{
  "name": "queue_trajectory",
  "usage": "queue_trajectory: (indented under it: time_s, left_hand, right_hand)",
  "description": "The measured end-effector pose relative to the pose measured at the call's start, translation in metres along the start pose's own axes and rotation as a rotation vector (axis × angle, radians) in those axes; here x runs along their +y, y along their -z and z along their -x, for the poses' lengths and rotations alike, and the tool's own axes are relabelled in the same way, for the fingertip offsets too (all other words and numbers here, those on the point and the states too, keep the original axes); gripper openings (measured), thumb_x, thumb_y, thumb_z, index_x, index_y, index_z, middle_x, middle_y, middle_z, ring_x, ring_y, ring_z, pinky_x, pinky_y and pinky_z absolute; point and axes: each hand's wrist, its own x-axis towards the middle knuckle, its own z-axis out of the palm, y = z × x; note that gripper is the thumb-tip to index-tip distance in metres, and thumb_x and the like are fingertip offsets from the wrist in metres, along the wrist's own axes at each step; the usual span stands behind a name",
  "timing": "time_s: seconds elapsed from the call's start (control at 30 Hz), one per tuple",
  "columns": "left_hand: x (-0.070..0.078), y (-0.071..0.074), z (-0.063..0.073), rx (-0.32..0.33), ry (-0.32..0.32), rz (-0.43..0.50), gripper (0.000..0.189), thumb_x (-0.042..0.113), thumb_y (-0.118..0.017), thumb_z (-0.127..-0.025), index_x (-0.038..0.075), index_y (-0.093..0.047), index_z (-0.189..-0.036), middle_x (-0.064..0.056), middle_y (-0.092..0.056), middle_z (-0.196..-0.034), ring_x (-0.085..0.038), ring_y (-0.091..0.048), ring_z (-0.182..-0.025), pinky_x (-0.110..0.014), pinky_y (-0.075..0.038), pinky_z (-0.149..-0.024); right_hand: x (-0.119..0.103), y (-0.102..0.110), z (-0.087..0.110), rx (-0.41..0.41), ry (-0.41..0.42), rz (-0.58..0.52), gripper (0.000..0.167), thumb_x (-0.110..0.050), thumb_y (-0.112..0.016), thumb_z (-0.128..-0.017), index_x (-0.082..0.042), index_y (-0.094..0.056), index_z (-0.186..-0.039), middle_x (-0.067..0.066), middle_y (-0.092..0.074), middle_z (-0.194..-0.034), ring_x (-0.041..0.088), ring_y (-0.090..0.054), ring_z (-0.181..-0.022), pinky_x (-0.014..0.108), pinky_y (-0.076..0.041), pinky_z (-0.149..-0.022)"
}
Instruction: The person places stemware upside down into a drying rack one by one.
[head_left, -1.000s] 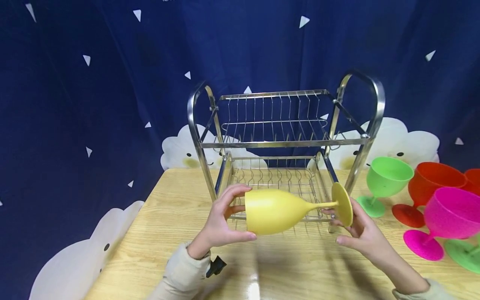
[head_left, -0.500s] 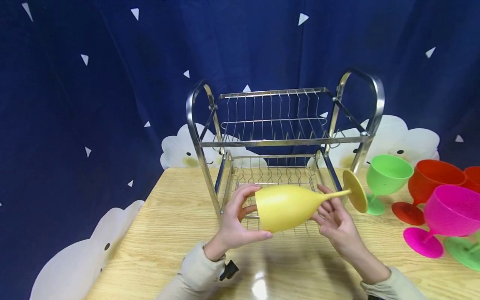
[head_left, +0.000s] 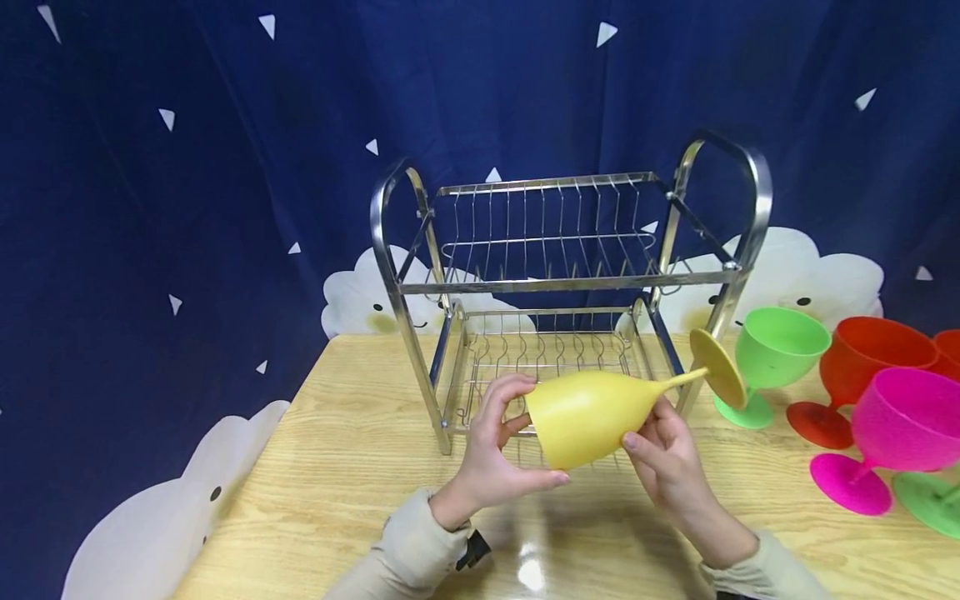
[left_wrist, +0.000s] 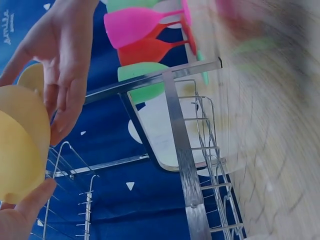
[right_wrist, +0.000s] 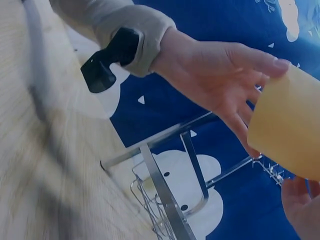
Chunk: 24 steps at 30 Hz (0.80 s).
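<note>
A yellow plastic goblet [head_left: 592,417] lies sideways in the air before the rack, its rim to the left and its foot raised to the right. My left hand [head_left: 498,458] grips the rim end, fingers above and thumb below. At the stem end of the bowl, my right hand [head_left: 667,467] holds it with the thumb on the near side; its other fingers are partly hidden behind. In the left wrist view the goblet [left_wrist: 20,145] is cut off at the edge. The right wrist view shows the left hand [right_wrist: 215,75] spread around the rim end.
Behind the hands stands a two-tier metal dish rack [head_left: 566,286] on the wooden table [head_left: 360,433]. To its right are a green goblet [head_left: 780,350], a red goblet [head_left: 873,358], a pink goblet [head_left: 903,421] and others partly out of view. A dark blue curtain [head_left: 247,208] hangs behind.
The goblet and left hand have moved right, and the goblet's foot has tilted upward. My right hand has shifted from beside the foot to the bowl's stem end and now holds it.
</note>
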Motion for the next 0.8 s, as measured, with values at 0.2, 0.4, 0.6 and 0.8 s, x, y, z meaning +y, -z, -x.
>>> queue_trajectory:
  time_s: [0.2,0.4,0.6,0.8]
  left_hand:
    - [0.016,-0.005,-0.009,0.004,-0.015,0.03,0.084,-0.012,-0.08,-0.046,-0.017,-0.033,-0.116,-0.032,-0.033,-0.117,-0.022,-0.035,-0.117,-0.042,-0.048,-0.083]
    - [0.002,-0.006,-0.004,-0.013,-0.018,0.032,0.089,-0.006,-0.082,-0.049,-0.013,-0.032,-0.122,-0.03,-0.031,-0.122,-0.029,-0.035,-0.119,-0.042,-0.046,-0.086]
    - [-0.008,-0.001,0.005,-0.054,0.043,-0.004,0.095,0.0,-0.084,-0.05,-0.005,-0.031,-0.128,-0.024,-0.029,-0.132,-0.037,-0.032,-0.122,-0.042,-0.044,-0.09]
    - [-0.003,0.013,0.01,-0.059,0.042,-0.036,0.094,-0.002,-0.082,-0.053,-0.009,-0.029,-0.13,-0.024,-0.03,-0.132,-0.032,-0.036,-0.121,-0.042,-0.043,-0.091]
  right_hand:
    - [0.003,-0.007,0.0,0.056,0.014,0.024,0.049,0.013,-0.049,-0.084,-0.001,-0.035,-0.129,0.01,-0.049,-0.12,0.018,-0.05,-0.107,0.027,-0.043,-0.091]
    - [0.003,-0.011,-0.001,0.107,0.064,-0.001,0.049,0.019,-0.045,-0.081,0.002,-0.038,-0.126,0.013,-0.05,-0.117,0.02,-0.052,-0.104,0.027,-0.046,-0.088]
    - [0.003,-0.008,0.0,0.119,0.085,-0.003,0.049,0.021,-0.048,-0.079,0.003,-0.041,-0.124,0.013,-0.052,-0.114,0.02,-0.053,-0.101,0.027,-0.048,-0.084]
    - [0.002,-0.005,0.003,0.122,0.072,0.065,0.056,0.025,-0.048,-0.075,0.004,-0.042,-0.126,0.013,-0.053,-0.115,0.02,-0.054,-0.102,0.027,-0.048,-0.084]
